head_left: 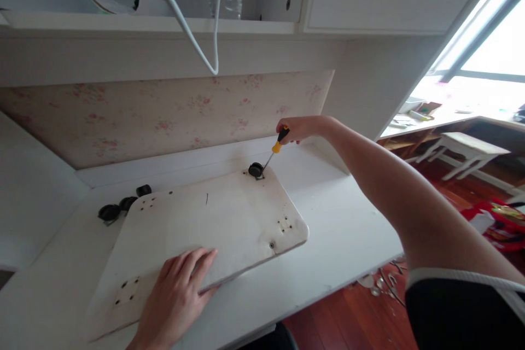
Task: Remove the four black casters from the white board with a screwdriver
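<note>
A white board point(197, 224) with rounded corners and groups of screw holes lies flat on the white desk. Near its front edge, my left hand point(178, 284) has its fingers over the top face and its thumb against the rim. At the far right corner of the board sits a black caster wheel point(256, 170) on a metal plate. My right hand point(298, 129) is closed round the black and yellow handle of a screwdriver point(277, 145). The screwdriver slants down to the left, its tip at the caster's plate; the exact contact is too small to see.
Several loose black casters point(110, 212) lie beside the board's far left corner. A white cable point(180, 16) hangs from the shelf point(246, 26) above. Right of the desk point(348, 229) are a white stool point(471, 145), a red bag point(496, 224) and small items on the wooden floor point(344, 311).
</note>
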`<state>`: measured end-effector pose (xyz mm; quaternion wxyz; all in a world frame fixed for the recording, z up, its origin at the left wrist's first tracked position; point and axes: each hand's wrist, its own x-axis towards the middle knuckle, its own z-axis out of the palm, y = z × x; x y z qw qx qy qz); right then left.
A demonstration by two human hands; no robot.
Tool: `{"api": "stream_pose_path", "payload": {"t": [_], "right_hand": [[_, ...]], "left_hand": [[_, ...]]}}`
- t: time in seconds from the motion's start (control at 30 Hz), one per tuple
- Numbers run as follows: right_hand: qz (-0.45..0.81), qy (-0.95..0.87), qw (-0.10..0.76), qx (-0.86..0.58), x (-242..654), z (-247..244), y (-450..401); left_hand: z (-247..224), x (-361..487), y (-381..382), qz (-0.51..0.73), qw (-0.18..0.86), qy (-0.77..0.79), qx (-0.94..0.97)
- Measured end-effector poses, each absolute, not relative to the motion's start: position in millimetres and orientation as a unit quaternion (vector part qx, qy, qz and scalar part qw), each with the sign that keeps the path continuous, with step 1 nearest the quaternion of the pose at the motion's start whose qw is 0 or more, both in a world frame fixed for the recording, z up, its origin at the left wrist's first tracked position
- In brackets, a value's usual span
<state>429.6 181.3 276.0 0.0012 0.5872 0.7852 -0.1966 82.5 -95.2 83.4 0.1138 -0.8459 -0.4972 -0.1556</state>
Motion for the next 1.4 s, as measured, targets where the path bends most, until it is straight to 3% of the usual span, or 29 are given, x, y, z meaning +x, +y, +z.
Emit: {"api": "stream_pose_path", "payload": {"t": [0.17, 0.4, 0.57, 0.77, 0.9, 1.17, 1.4], "right_hand": [[-0.13, 0.778, -0.002, 0.615, 430, 269, 185], [-0.217, 0.775, -0.073, 0.589, 433, 263, 191], [-0.165, 0.756, -0.029, 0.633, 433, 263, 193], [-0.245, 0.766, -0.065, 0.59, 433, 267, 190], [-0.187, 0.748, -0.031, 0.636, 431, 266, 188], [-0.113, 0.831, -0.029, 0.543, 441, 265, 185], [-0.115, 0.8, -0.121, 0.576, 465, 273, 170]], "left_hand": [[83, 82, -95, -0.15, 0.113, -0.496, -0.848], [80, 81, -93, -0.165, 0.122, -0.481, -0.852], [80, 81, -93, -0.162, 0.13, -0.481, -0.852], [80, 80, -93, -0.149, 0.138, -0.474, -0.857], [78, 78, -93, -0.147, 0.135, -0.478, -0.855], [83, 82, -96, -0.149, 0.121, -0.493, -0.849], [82, 81, -95, -0.149, 0.127, -0.481, -0.855]]}}
